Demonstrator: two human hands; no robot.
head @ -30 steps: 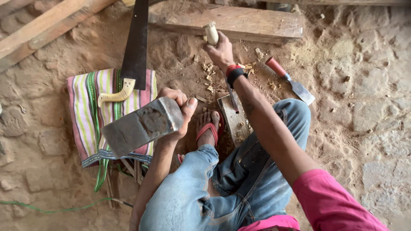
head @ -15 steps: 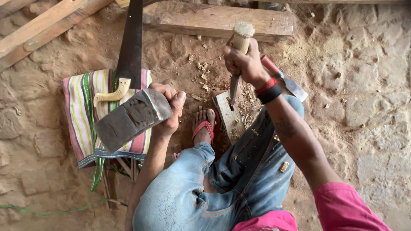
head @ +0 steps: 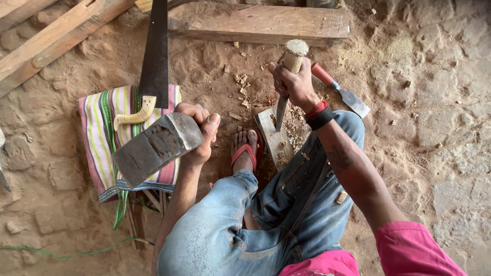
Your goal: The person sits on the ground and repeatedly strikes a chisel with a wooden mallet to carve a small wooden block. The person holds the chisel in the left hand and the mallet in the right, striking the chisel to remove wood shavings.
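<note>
Right hand (head: 292,82) plants chisel (head: 286,76) on wood block (head: 273,138); left hand (head: 200,130) raises axe head (head: 156,148).

Seated on the dirt floor (head: 434,128), I wrap my right hand (head: 294,82) around a wooden-handled chisel (head: 286,84) set upright on a small wood block (head: 273,140), while my left hand (head: 199,135) grips a heavy axe head (head: 156,148). A saw (head: 151,66) lies across striped cloth (head: 102,138); a red-handled chisel (head: 340,89) rests near my knee.
</note>
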